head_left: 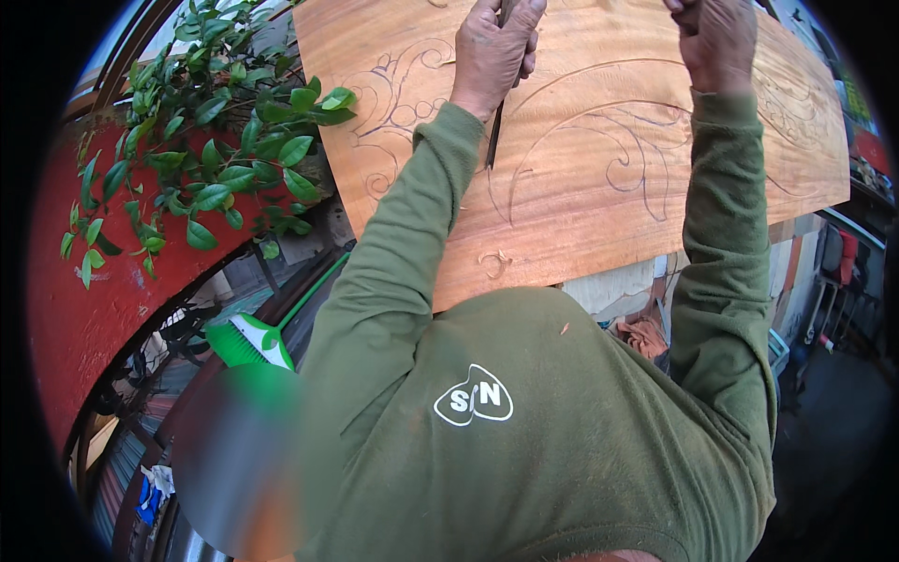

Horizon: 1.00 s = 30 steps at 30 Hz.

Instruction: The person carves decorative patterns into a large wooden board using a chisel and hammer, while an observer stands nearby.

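My left hand (pixel 493 58) is closed round a chisel (pixel 494 140), whose narrow dark blade slants down to the face of a wooden board (pixel 562 245). Its tip meets the wood near a curved drawn line. Scrolls, leaves and long arcs are marked in dark lines over the orange-brown surface. Higher up and to the right, my right hand (pixel 721 47) is raised over the board with its fingers curled. What it grips, if anything, runs past the top edge of the picture and stays hidden. A small curled shaving (pixel 496 264) lies near the board's front edge.
A leafy green plant (pixel 225 159) overhangs the board's left corner, beside a red wall (pixel 75 309). Below it leans a green and white broom (pixel 257 342). A crumpled brownish cloth (pixel 643 335) lies beneath the board's near edge. Dark clutter stands at the far right.
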Each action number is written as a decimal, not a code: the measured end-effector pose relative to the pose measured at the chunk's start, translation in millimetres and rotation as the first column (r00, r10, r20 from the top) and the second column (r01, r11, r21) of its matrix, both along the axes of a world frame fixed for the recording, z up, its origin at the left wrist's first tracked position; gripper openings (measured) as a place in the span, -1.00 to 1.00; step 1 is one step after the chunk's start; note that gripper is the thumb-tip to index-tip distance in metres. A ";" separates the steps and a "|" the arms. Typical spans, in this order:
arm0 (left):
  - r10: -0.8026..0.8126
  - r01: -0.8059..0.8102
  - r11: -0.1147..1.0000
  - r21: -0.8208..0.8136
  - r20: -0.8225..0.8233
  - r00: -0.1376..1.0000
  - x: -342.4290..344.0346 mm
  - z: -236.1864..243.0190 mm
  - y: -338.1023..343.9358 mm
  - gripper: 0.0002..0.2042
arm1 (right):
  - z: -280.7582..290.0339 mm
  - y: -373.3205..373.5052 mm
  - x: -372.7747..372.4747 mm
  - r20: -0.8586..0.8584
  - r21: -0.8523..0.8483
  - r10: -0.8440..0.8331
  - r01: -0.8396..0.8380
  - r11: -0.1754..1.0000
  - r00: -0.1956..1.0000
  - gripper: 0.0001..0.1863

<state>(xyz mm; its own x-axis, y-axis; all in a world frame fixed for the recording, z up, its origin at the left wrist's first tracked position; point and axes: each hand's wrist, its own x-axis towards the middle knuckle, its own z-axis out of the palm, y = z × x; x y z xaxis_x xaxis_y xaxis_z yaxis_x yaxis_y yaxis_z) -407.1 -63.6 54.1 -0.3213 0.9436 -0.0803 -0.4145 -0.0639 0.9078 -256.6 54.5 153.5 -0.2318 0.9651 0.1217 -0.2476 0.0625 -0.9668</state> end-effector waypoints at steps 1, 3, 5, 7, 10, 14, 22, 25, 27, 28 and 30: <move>0.049 -0.051 0.998 -0.025 -0.068 0.997 -4.0 -0.7 -6.8 -0.75 | -26.2 1.4 -7.3 0.231 0.068 0.227 -0.249 0.966 0.946 -0.40; 0.098 -0.100 0.995 -0.005 -0.138 0.985 -8.8 -5.4 -10.8 -0.78 | -39.1 5.3 -13.5 0.526 0.039 0.496 -0.602 0.798 0.691 -0.20; 0.083 -0.087 0.996 -0.023 -0.132 0.988 -6.5 0.6 -10.8 -0.78 | -16.3 11.4 -9.8 0.644 -0.163 0.662 -0.776 0.609 0.384 -0.20; -0.065 0.062 0.994 -0.090 -0.034 0.997 -13.3 7.2 -13.9 -0.79 | -6.1 15.2 -3.1 0.610 -0.250 0.713 -0.770 0.587 0.346 -0.21; -0.108 0.123 0.986 -0.115 0.127 0.986 -27.6 -5.9 -7.8 -0.81 | -16.6 20.1 -4.3 0.627 -0.109 0.676 -0.815 0.569 0.387 -0.21; -0.029 0.046 0.991 -0.123 0.135 0.990 -29.7 -3.1 -15.5 -0.82 | 22.5 28.8 -17.6 0.542 0.097 0.338 -0.457 0.884 0.769 -0.31; -0.056 0.062 0.994 -0.091 0.064 0.996 -23.8 -3.7 -21.7 -0.87 | -38.6 35.7 -34.8 0.569 0.403 0.283 -0.561 0.723 0.772 -0.20; 0.016 -0.011 0.995 -0.102 0.052 0.999 -29.6 -2.4 -24.2 -0.88 | -10.7 44.4 -31.3 0.827 -0.076 0.510 -0.852 0.518 0.236 -0.15; -0.014 0.021 0.997 -0.073 0.098 0.995 -21.0 -5.1 -19.3 -0.88 | 2.6 52.2 -18.5 0.692 0.073 0.439 -0.661 0.747 0.573 -0.25; -0.014 0.020 0.998 -0.054 0.119 0.993 -22.2 -6.6 -17.2 -0.88 | 34.1 39.2 -28.0 0.730 0.030 0.289 -0.452 0.891 0.619 -0.29; -0.038 0.045 0.997 -0.069 0.093 0.995 -20.4 -8.5 -14.1 -0.89 | 24.1 38.0 -38.5 0.463 0.141 0.243 -0.341 0.930 0.853 -0.32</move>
<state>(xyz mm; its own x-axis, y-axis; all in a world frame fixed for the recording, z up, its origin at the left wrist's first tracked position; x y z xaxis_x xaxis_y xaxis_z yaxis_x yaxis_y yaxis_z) -427.5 -77.7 45.7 -0.2702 0.9468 -0.1746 -0.4970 0.0182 0.8676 -295.1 92.5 177.6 -0.5748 0.8070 0.1354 0.1502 0.2667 -0.9520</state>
